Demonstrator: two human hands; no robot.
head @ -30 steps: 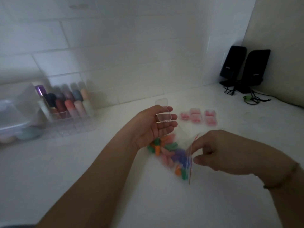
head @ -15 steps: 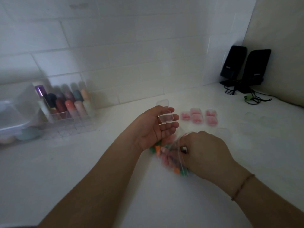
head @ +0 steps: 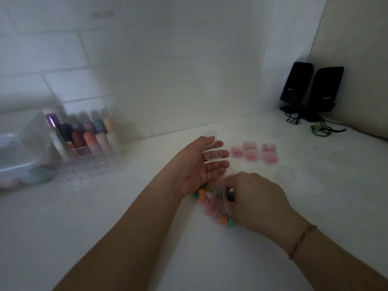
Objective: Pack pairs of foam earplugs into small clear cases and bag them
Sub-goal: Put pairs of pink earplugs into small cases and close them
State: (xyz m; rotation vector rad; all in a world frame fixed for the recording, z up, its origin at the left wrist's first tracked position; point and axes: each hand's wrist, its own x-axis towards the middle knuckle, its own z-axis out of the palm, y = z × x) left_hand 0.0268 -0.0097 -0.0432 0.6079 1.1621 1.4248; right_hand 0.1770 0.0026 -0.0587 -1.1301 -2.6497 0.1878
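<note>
the left hand [head: 197,166] lies palm up over the white counter [head: 105,217], its fingers straight and relaxed, and an open clear case [head: 212,153] rests across them with its lid tipped up past the fingertips. the case looks empty. the right hand [head: 255,203] is just below and to the right, back of the hand up, with its fingers reaching into the mouth of a clear plastic bag [head: 218,203]; the fingertips are hidden inside the bag, so i cannot tell whether they pinch anything or are loose. a thin cord bracelet [head: 300,241] sits on the right wrist.

the bag lies on the counter between the two hands, partly under the left palm, and holds a jumble of coloured foam earplugs [head: 206,199] in orange, pink and green; they are blurred.

beyond the left fingertips, a little to the right, a small cluster of filled cases [head: 255,153] with pink earplugs inside sits on the counter, the cases close together. right of the right hand, a few faint clear shapes on the counter may be more empty cases, but they are too dim to be sure.

far left against the tiled wall stands a clear organiser [head: 84,148] with upright tubes in many colours, beside a clear lidded box [head: 19,156]. in the far right corner stand two black speakers [head: 312,91] with their cables trailing on the counter.
</note>
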